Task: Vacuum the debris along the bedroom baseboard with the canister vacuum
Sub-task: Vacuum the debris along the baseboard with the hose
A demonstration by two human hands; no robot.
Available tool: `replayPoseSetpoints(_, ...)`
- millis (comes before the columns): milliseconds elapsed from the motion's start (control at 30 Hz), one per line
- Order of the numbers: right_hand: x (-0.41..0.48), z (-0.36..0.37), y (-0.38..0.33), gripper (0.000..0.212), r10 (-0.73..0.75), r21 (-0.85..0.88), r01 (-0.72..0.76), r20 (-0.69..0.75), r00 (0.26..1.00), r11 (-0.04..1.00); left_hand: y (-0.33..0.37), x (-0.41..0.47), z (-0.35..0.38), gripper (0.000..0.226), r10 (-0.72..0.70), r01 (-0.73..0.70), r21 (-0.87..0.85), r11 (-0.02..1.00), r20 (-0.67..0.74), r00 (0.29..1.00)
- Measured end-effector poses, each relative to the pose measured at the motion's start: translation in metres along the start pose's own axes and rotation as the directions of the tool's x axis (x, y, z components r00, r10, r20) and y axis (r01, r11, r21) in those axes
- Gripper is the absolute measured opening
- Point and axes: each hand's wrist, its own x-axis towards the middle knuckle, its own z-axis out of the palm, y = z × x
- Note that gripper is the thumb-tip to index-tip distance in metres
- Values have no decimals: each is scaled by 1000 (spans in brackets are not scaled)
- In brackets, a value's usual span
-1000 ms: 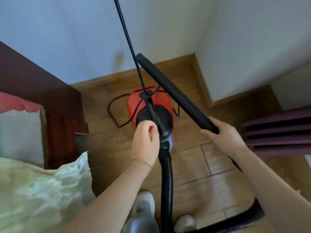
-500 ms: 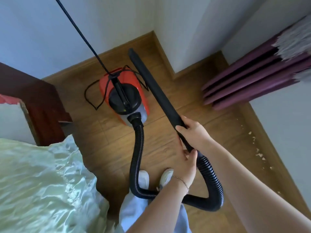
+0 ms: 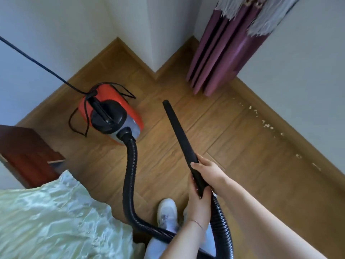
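A red and black canister vacuum (image 3: 112,116) sits on the wooden floor near the left wall. Its ribbed black hose (image 3: 131,184) loops past my feet to a black crevice wand (image 3: 177,131). My right hand (image 3: 209,171) grips the wand near its lower end, and my left hand (image 3: 197,199) holds it just below, at the hose joint. The wand's tip hangs above the floor and points toward the far corner. Pale debris crumbs (image 3: 267,126) lie scattered along the right baseboard (image 3: 298,139), well right of the tip.
A black power cord (image 3: 37,61) runs from the vacuum up to the left. Purple curtains (image 3: 220,58) hang at the far right corner. A bed with a pale green cover (image 3: 56,221) and a dark wooden nightstand (image 3: 28,152) fill the left. My white shoe (image 3: 167,214) stands below.
My left hand left the vacuum's handle and came to grip the wand below my right hand. The view swung right, showing the debris by the baseboard, and the wand lowered.
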Motion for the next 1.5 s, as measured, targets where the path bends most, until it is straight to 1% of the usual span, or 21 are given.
replayPoseSetpoints(100, 0, -13, 21, 33, 48, 141, -40, -53, 997, 989, -7, -3, 7, 57, 6, -10, 67, 998, 53, 999)
replayPoseSetpoints(167, 0, -25, 33, 35, 94, 242, -75, -69, 993, 967, -10, -4, 14, 54, -21, 12, 98, 995, 87, 996)
replayPoseSetpoints(233, -2, -41, 42, 38, 114, 347, -81, -75, 991, 934, -14, -7, 22, 56, -57, 33, 183, 983, 124, 991)
replayPoseSetpoints(333, 1, -66, 55, 40, 68, 455, -10, -111, 992, 890, -18, -11, 35, 66, -86, 7, 352, 936, 209, 974)
replayPoseSetpoints(433, 7, -87, 63, 49, 2, 510, 51, -102, 995, 859, -20, -9, 49, 83, -94, -28, 428, 903, 261, 961)
replayPoseSetpoints(567, 11, -105, 64, 55, -49, 517, 116, -142, 989, 848, -20, -6, 63, 94, -97, -65, 540, 839, 266, 959)
replayPoseSetpoints(667, 20, -115, 68, 62, -63, 480, 132, -156, 986, 867, -23, 2, 73, 89, -103, -67, 602, 795, 243, 964)
replayPoseSetpoints(767, 29, -125, 70, 61, -48, 449, 100, -125, 991, 888, -23, 10, 83, 84, -99, -42, 626, 779, 189, 977)
replayPoseSetpoints(900, 44, -135, 72, 69, -31, 486, 47, -41, 999, 873, -20, 19, 95, 80, -47, -36, 613, 789, 119, 992)
replayPoseSetpoints(1067, 68, -148, 62, 72, -38, 484, 67, -70, 997, 872, -11, 42, 114, 67, 32, -45, 600, 799, 33, 999)
replayPoseSetpoints(1233, 95, -166, 44, 75, -72, 450, 85, -47, 996, 889, 0, 68, 131, 59, 91, -54, 617, 785, -29, 995)
replayPoseSetpoints(1367, 111, -177, 34, 78, -71, 426, 84, -46, 996, 901, 8, 85, 139, 58, 125, -78, 623, 778, -33, 992)
replayPoseSetpoints(1500, 118, -181, 28, 77, -55, 453, 64, -33, 998, 889, 13, 94, 144, 57, 107, -60, 575, 816, -48, 993)
